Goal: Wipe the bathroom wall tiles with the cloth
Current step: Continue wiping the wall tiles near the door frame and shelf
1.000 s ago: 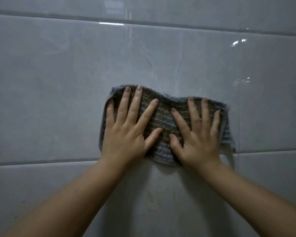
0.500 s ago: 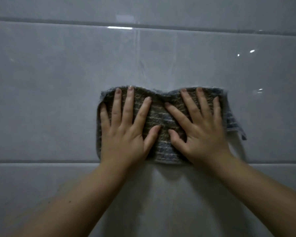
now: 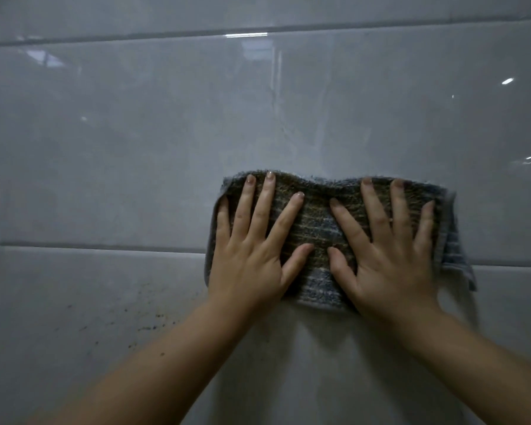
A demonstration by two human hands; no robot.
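A grey-blue and brown striped cloth (image 3: 316, 222) lies flat against the glossy grey wall tiles (image 3: 135, 148), across a horizontal grout line. My left hand (image 3: 252, 250) presses on the cloth's left half with fingers spread and straight. My right hand (image 3: 387, 250) presses on its right half the same way. The cloth's right edge hangs loose beyond my right hand.
Dark specks and smudges (image 3: 147, 320) dot the lower tile left of my left forearm. Another grout line (image 3: 258, 30) runs across the top. Light reflections (image 3: 507, 81) glint on the upper right of the wall.
Both hands have slid the cloth to the right along the wall and slightly downward across the grout line. The view has shifted, showing more of the tile to the left.
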